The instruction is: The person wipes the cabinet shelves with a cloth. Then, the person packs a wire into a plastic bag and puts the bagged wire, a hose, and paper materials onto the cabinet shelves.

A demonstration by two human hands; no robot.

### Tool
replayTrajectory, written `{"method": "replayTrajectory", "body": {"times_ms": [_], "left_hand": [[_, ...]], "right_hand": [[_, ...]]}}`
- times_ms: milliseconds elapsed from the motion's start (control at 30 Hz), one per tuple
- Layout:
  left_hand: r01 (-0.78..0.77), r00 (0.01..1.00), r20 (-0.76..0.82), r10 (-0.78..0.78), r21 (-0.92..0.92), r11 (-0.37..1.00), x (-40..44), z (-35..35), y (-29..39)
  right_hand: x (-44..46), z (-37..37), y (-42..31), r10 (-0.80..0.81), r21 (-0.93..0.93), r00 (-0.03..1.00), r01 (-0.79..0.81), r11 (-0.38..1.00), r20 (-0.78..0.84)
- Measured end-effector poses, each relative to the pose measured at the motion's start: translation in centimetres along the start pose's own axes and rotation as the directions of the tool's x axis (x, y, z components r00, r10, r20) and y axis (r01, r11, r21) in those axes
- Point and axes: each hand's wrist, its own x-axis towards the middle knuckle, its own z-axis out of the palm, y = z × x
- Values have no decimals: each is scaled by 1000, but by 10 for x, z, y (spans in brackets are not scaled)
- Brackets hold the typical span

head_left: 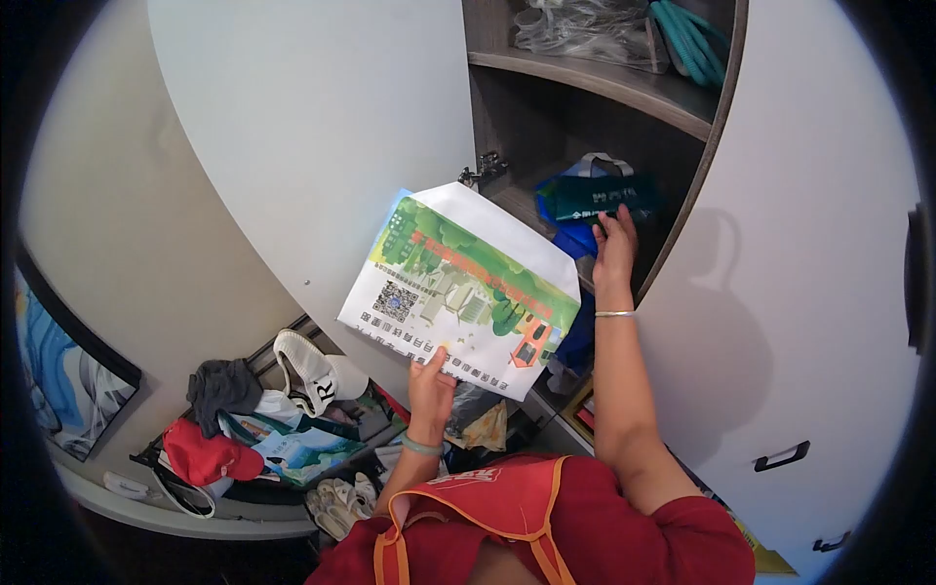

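Note:
My left hand [430, 392] is closed on the lower edge of a flat printed white bag [458, 292], which shows a green landscape, a QR code and upside-down lettering. A strip of something light blue peeks out behind its upper left edge. Inside the open cupboard, my right hand [614, 252] is raised with its fingers stretched out against a dark green bag [595, 198] with white lettering. Around and below that bag lie blue bags [575, 237], partly hidden by the white bag and my hand.
The white cupboard door [322, 117] stands open on the left. A shelf [595, 78] above holds clear plastic wrapping and a teal coiled item [688, 41]. Lower left, a rack carries a red cap [208, 454], a white shoe [304, 370], dark cloth and packets.

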Motion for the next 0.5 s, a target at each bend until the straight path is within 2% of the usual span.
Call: {"method": "replayTrajectory", "body": {"times_ms": [33, 67, 100, 133, 167, 200, 267, 400, 467, 500], "left_hand": [[3, 1000, -19, -3, -3, 1000, 0, -1, -1], [8, 999, -33, -8, -1, 1000, 0, -4, -2], [10, 999, -36, -10, -2, 1000, 0, -6, -2], [24, 999, -39, -24, 4, 1000, 0, -7, -3], [39, 998, -42, -38, 10, 999, 0, -7, -2], [42, 998, -42, -42, 8, 999, -1, -5, -1], [29, 999, -44, -29, -1, 1000, -2, 0, 1], [8, 997, -75, -8, -7, 1000, -4, 7, 0], [52, 989, -138, -47, 32, 998, -8, 8, 3], [63, 989, -137, -59, 21, 998, -8, 9, 3]], "right_hand": [[4, 8, -2, -102, -79, 992, 108, 991, 76], [16, 5, 9, -130, -263, 978, 170, 950, 165], [41, -5, 18, -90, -568, 921, 308, 763, 378], [30, 3, 9, -63, -793, 909, 391, 467, 411], [18, 11, -1, -25, -896, 901, 433, 101, 432], [17, 11, -1, -25, -897, 902, 431, 98, 431], [22, 9, 10, -43, -937, 938, 339, -83, 344], [31, 8, 14, -107, -954, 950, 286, -90, 295], [34, 13, 2, 36, -918, 932, 363, -158, 362], [33, 13, 0, 35, -918, 934, 357, -172, 357]]}}
